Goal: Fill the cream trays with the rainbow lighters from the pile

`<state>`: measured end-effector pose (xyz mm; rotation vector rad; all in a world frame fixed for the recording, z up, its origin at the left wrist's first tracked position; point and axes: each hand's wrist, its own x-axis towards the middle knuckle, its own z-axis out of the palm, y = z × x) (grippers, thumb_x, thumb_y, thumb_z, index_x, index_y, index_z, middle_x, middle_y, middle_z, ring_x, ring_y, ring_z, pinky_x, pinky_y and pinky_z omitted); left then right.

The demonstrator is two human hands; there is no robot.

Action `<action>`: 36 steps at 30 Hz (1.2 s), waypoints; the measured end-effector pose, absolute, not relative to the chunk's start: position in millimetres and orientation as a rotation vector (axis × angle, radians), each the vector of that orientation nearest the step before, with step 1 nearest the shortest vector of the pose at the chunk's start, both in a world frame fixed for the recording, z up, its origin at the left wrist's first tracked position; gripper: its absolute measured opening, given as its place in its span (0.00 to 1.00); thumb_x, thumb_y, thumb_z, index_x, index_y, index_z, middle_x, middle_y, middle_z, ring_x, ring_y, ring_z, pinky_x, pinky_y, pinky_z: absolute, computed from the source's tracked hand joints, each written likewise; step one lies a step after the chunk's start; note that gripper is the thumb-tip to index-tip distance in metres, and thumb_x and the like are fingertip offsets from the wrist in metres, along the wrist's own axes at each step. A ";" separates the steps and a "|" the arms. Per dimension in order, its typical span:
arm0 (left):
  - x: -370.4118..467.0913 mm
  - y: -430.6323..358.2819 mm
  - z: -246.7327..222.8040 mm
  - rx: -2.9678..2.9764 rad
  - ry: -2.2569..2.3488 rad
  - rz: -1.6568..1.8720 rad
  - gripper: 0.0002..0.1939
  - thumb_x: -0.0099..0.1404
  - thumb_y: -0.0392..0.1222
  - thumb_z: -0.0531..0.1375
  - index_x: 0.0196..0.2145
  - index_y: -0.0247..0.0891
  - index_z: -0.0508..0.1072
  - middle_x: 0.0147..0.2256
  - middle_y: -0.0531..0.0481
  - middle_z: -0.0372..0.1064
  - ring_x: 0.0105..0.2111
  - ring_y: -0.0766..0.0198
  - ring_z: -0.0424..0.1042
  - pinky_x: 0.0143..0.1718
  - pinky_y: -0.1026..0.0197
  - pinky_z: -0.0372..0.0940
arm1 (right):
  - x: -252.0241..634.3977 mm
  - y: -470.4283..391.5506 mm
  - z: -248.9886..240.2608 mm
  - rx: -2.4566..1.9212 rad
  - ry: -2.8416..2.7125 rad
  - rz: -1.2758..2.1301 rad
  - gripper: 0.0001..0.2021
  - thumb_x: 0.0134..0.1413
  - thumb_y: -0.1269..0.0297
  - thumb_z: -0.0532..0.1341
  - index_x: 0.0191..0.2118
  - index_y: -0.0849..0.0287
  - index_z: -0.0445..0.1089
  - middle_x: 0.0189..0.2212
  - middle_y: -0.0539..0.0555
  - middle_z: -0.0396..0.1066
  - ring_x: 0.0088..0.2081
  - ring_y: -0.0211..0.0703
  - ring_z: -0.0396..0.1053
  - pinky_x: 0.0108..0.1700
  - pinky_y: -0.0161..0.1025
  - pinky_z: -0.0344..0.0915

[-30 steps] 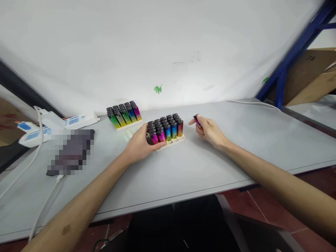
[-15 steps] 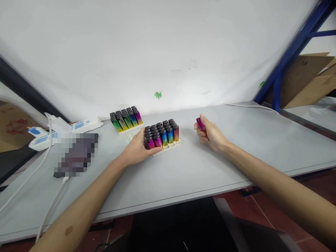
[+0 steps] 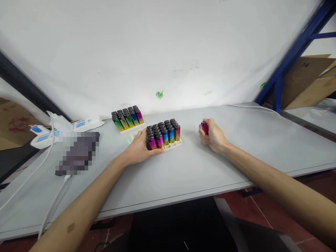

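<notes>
My right hand (image 3: 212, 135) is closed around a magenta lighter (image 3: 204, 127), held just above the table to the right of the nearer tray. My left hand (image 3: 139, 147) grips the left end of that cream tray (image 3: 173, 145), thumb along its front edge. Rows of lighters (image 3: 165, 134) with black tops stand upright in it, magenta, blue and red ones at the front. Empty slots show along the tray's front right. Behind and to the left, a second tray (image 3: 131, 128) carries more lighters (image 3: 127, 118) in green, yellow, blue and magenta.
At the left lie a white power strip (image 3: 89, 123), a blurred-out dark device (image 3: 78, 152) and white cables (image 3: 54, 201). A white wall (image 3: 168, 52) backs the grey table (image 3: 183, 175). Cardboard boxes (image 3: 301, 80) stand beyond the blue frame (image 3: 278, 91) on the right.
The lighter in my right hand has turned more upright, and that hand has shifted slightly. My left hand keeps its grip on the tray. The whole view has moved a little.
</notes>
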<state>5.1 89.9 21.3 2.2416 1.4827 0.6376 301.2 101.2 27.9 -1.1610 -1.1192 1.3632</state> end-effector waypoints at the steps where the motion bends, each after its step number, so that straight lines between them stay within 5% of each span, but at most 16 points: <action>1: 5.3 89.8 21.5 2.235 1.479 0.641 0.43 0.54 0.64 0.66 0.61 0.45 0.60 0.58 0.42 0.62 0.61 0.42 0.59 0.60 0.40 0.60 | 301.3 101.1 27.5 -1.156 -1.122 1.362 0.25 0.63 0.52 0.48 0.15 0.56 0.51 0.12 0.43 0.38 0.16 0.31 0.34 0.19 0.35 0.36; 6: 4.7 90.3 21.7 2.199 1.490 0.632 0.47 0.51 0.64 0.69 0.63 0.45 0.58 0.59 0.42 0.61 0.62 0.40 0.58 0.60 0.39 0.59 | 303.7 102.7 24.6 -1.151 -1.138 1.382 0.29 0.62 0.41 0.49 0.17 0.55 0.51 0.13 0.43 0.39 0.16 0.31 0.36 0.19 0.35 0.37; 14: 2.7 91.0 18.3 2.197 1.461 0.660 0.50 0.49 0.63 0.71 0.63 0.46 0.56 0.60 0.41 0.60 0.62 0.40 0.60 0.60 0.39 0.60 | 304.1 102.9 24.8 -1.158 -1.147 1.418 0.23 0.61 0.52 0.49 0.16 0.54 0.50 0.12 0.43 0.38 0.16 0.32 0.34 0.19 0.35 0.35; 19: 3.5 90.8 17.4 2.196 1.440 0.697 0.48 0.49 0.61 0.71 0.62 0.47 0.57 0.59 0.42 0.62 0.62 0.42 0.61 0.61 0.40 0.61 | 302.6 101.5 24.1 -1.164 -1.167 1.375 0.24 0.61 0.48 0.50 0.17 0.54 0.52 0.13 0.43 0.40 0.16 0.33 0.35 0.19 0.35 0.37; 26: 7.4 89.3 19.5 2.201 1.440 0.729 0.45 0.51 0.59 0.71 0.60 0.43 0.59 0.58 0.43 0.63 0.61 0.44 0.63 0.60 0.43 0.61 | 300.7 98.5 24.1 -1.108 -1.444 1.128 0.20 0.64 0.49 0.51 0.32 0.58 0.69 0.25 0.50 0.62 0.25 0.37 0.59 0.29 0.37 0.57; 36: 8.6 91.0 19.2 2.232 1.401 0.760 0.45 0.50 0.57 0.71 0.61 0.44 0.60 0.57 0.42 0.64 0.61 0.43 0.62 0.61 0.41 0.60 | 290.0 89.7 40.6 -0.937 -1.771 1.045 0.14 0.56 0.52 0.66 0.39 0.59 0.73 0.33 0.53 0.74 0.31 0.39 0.68 0.35 0.39 0.65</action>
